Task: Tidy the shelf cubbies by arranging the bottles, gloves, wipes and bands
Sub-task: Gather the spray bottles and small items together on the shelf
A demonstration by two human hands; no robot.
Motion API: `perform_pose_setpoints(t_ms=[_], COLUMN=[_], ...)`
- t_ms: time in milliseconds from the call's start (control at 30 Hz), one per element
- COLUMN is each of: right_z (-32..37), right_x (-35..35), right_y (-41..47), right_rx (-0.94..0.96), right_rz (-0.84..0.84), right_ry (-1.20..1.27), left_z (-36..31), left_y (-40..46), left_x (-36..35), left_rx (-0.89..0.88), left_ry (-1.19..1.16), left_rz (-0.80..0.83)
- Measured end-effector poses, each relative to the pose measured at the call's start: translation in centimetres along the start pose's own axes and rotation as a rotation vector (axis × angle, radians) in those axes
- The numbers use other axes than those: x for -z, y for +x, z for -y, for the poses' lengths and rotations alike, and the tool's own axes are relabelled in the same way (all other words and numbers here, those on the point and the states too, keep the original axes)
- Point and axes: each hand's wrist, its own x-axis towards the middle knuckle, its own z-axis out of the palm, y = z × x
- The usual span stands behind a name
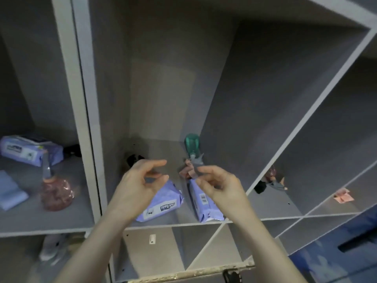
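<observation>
Both my hands hover in front of the middle cubby [155, 222]. My left hand [140, 180] has loosely curled fingers, thumb and forefinger apart, with nothing in it. My right hand [218, 184] has its fingertips at a crumpled pink glove [186, 170]; whether it pinches the glove is unclear. Behind the glove, at the back right, is a green spray bottle [191, 142]. Two purple wipes packs [165, 201] [201, 203] lie under my hands. A black band [132, 159] sits at the back left.
The left cubby holds a wipes pack [26, 152], a pink spray bottle [55, 190], a blue cloth [10, 190] and a black item [73, 150]. The right cubby holds a pink bottle [272, 172] and a black item [260, 186]. Further right lies a pink item [343, 197].
</observation>
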Motion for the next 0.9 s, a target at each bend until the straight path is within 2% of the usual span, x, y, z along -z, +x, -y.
perform_pose_setpoints(t_ms=[167,400,533,667,733,833,900], right_z=[-4.0,-9.6,-14.0,-17.0,-17.5,-19.4,-20.7], right_x=[0.1,-2.4,-3.6,-3.3,-3.2,-4.6,-5.7], right_y=[4.6,11.8,16.0,19.0,20.8,23.9,25.7], right_rx=[-0.037,-0.131,-0.193,-0.226,-0.227,-0.213,-0.213], right_rz=[0.138,0.226,0.315,0.313,0.357,0.336,0.345], right_ry=[-0.109,-0.11,-0.154,-0.333,-0.446,-0.622,-0.662], left_z=[3.2,8.6,12.7,16.5,18.1,20.1,21.2], left_y=[3.3,8.9,11.3,12.1,12.3,12.7,13.3], left_x=[-2.5,-5.0,-6.8,-8.4,-9.2,-10.2,-10.6], left_rx=[0.147,0.295,0.362,0.401,0.422,0.451,0.442], left_ry=[0.169,0.131,0.167,0.145,0.127,0.125,0.157], left_rz=[0.002,0.08,0.184,0.241,0.207,0.171,0.121])
